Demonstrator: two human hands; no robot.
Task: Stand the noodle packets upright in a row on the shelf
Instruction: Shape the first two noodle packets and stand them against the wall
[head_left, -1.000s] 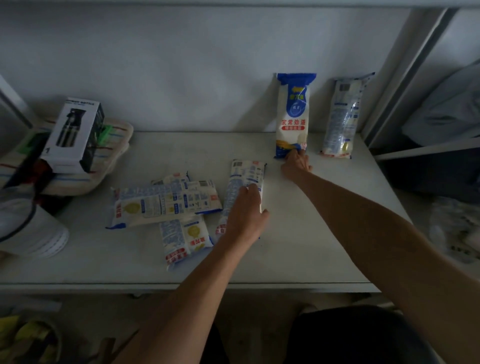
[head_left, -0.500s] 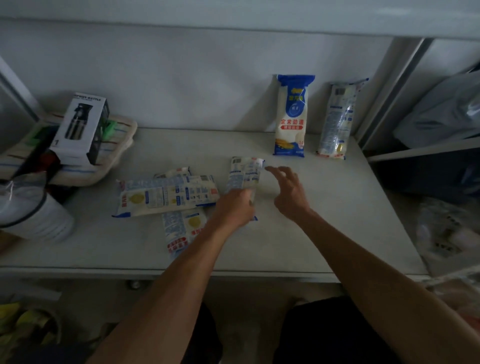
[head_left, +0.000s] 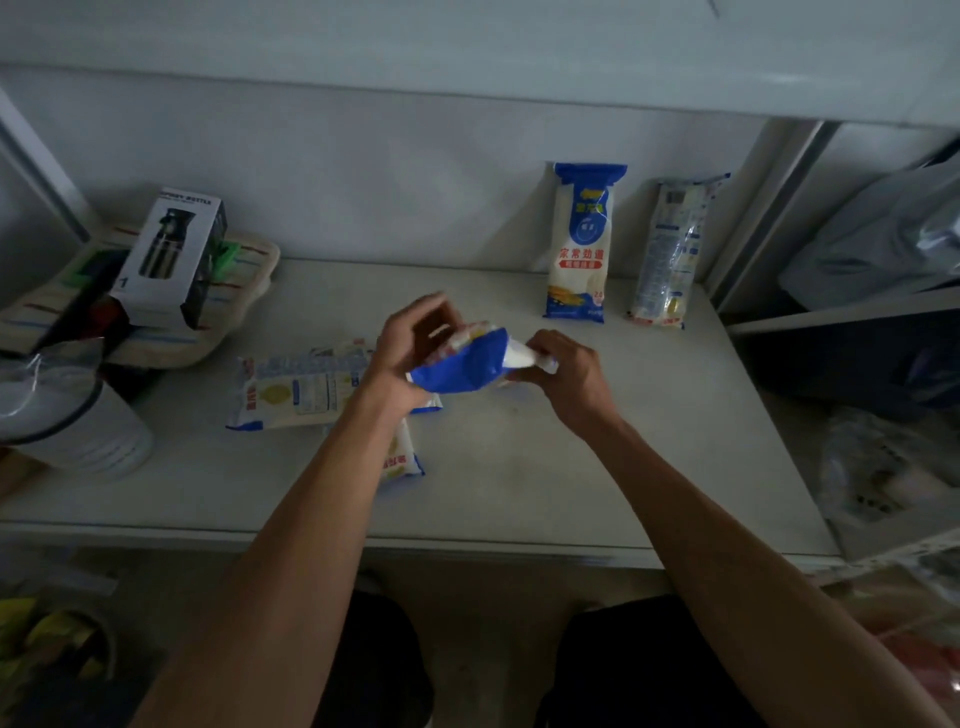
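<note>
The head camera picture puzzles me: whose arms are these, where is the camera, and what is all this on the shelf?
There is no machine here. A person wears a wide-angle camera on the head, so you look forward and down along their two bare arms.

The left hand and the right hand together hold one noodle packet with a blue end, lifted above the shelf.

At the back, a blue-topped packet and a clear-wrapped packet stand upright against the wall, side by side.

A flat packet lies to the left of the hands, and another packet shows partly under the left forearm.

Further left, a boxed bottle rests on a folded cloth, beside a white tub.
</note>
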